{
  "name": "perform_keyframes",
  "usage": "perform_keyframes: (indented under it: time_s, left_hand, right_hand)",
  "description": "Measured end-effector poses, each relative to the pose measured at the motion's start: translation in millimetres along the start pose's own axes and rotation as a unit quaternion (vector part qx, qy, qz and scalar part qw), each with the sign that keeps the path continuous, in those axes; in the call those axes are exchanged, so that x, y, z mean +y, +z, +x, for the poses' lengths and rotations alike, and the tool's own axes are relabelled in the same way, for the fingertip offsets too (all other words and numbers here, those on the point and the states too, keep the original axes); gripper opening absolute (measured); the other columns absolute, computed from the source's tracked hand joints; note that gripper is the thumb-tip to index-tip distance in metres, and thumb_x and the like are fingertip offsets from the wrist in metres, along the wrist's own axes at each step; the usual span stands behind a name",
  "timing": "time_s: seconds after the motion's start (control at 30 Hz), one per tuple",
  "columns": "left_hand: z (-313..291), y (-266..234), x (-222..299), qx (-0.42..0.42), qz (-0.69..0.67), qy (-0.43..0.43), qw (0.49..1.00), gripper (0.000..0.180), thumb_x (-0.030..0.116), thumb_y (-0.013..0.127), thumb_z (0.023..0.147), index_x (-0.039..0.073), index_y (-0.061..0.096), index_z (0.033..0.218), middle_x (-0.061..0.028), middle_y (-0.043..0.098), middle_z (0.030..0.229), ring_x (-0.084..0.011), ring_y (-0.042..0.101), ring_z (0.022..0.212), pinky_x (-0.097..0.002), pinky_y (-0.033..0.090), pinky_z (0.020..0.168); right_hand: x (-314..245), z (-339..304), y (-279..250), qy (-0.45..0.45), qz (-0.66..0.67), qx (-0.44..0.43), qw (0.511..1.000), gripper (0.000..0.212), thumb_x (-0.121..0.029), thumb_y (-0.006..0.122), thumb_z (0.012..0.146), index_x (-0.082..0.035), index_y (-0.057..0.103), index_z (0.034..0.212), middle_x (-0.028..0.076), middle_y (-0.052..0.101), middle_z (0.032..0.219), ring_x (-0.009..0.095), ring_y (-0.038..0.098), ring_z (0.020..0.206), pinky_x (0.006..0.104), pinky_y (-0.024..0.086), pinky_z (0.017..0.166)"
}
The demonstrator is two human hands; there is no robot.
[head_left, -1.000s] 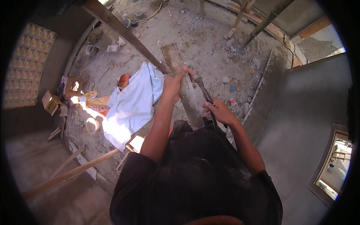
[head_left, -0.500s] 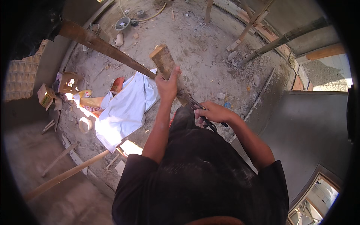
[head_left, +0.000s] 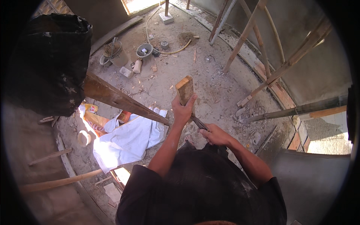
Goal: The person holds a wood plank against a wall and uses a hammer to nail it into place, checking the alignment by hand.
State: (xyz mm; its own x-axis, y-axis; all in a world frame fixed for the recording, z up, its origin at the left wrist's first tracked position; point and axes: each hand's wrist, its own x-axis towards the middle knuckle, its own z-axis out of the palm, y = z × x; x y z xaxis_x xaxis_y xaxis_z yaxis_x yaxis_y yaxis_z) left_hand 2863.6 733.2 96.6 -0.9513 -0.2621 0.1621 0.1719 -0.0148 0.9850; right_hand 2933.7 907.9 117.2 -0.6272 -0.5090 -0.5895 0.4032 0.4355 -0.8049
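Observation:
My left hand (head_left: pixel 182 111) is closed around a short wooden board (head_left: pixel 185 90), its sawn end pointing away from me. Dark metal pliers (head_left: pixel 198 123) are gripped in my right hand (head_left: pixel 216 135). Their head meets the board's near end just below my left hand. Whether the jaws bite on anything is too small to tell. Beneath and left of my hands a white sheet (head_left: pixel 125 140) lies crumpled on the floor.
A wooden post (head_left: pixel 123 100) slants close by on the left, a black cloth (head_left: pixel 56 67) hanging by it. Buckets (head_left: pixel 144 51) and a hose (head_left: pixel 175 51) lie at the far side. Bamboo props (head_left: pixel 240 41) lean at the right. Rubble (head_left: pixel 242 111) litters the dusty floor.
My view has shifted, bringing the black cloth and far buckets further in. The board and both hands sit lower and further right. The pliers' handles, spread before, are now drawn together in my right hand.

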Motion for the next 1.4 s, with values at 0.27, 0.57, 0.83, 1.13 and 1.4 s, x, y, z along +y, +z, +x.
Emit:
perform_keyframes:
  time_s: [0.27, 0.57, 0.83, 1.13, 1.4]
  left_hand:
    - [106, -9, -9, 0.092, 0.012, -0.098, 0.991, 0.033, 0.031, 0.076, 0.091, -0.001, 0.072, 0.094, -0.0062, 0.072, 0.081, -0.0125, 0.066, 0.074, -0.0294, 0.051, 0.070]
    - [235, -115, -62, 0.369, -0.122, -0.049, 0.920, 0.037, 0.035, 0.069, 0.096, -0.002, 0.065, 0.096, -0.0137, 0.067, 0.084, -0.0234, 0.067, 0.069, -0.0355, 0.056, 0.068]
    - [295, 19, -47, 0.157, -0.183, -0.134, 0.961, 0.038, 0.025, 0.076, 0.090, -0.007, 0.064, 0.105, -0.0126, 0.067, 0.089, -0.0234, 0.069, 0.078, -0.0390, 0.059, 0.076]
    - [417, 71, -50, 0.180, -0.112, -0.174, 0.962, 0.027, 0.019, 0.079, 0.086, -0.004, 0.072, 0.099, -0.0092, 0.072, 0.081, -0.0156, 0.067, 0.073, -0.0303, 0.051, 0.067]
    - [590, 25, -137, 0.168, -0.095, -0.187, 0.963, 0.019, 0.007, 0.075, 0.086, -0.002, 0.068, 0.101, -0.0082, 0.070, 0.087, -0.0163, 0.067, 0.073, -0.0312, 0.055, 0.070]
  right_hand:
    - [-40, 81, -43, -0.135, -0.179, 0.078, 0.972, 0.029, -0.024, 0.053, 0.101, 0.005, 0.056, 0.105, 0.029, 0.062, 0.086, 0.046, 0.063, 0.085, 0.0495, 0.046, 0.076]
    - [-71, 152, -167, -0.255, -0.180, 0.096, 0.945, 0.022, -0.022, 0.054, 0.100, -0.001, 0.056, 0.109, 0.021, 0.060, 0.081, 0.038, 0.061, 0.077, 0.0432, 0.046, 0.074]
    - [-145, 230, -298, -0.123, -0.032, 0.017, 0.992, 0.026, -0.025, 0.055, 0.101, -0.001, 0.057, 0.111, 0.015, 0.058, 0.080, 0.025, 0.056, 0.071, 0.0381, 0.047, 0.072]
    - [-227, 354, -365, -0.230, -0.222, -0.061, 0.945, 0.030, -0.027, 0.053, 0.102, -0.001, 0.055, 0.116, 0.026, 0.065, 0.092, 0.044, 0.065, 0.090, 0.0476, 0.049, 0.079]
    - [-276, 532, -415, -0.273, -0.336, -0.041, 0.901, 0.035, -0.033, 0.049, 0.105, 0.000, 0.057, 0.114, 0.020, 0.066, 0.091, 0.037, 0.068, 0.084, 0.0459, 0.054, 0.078]
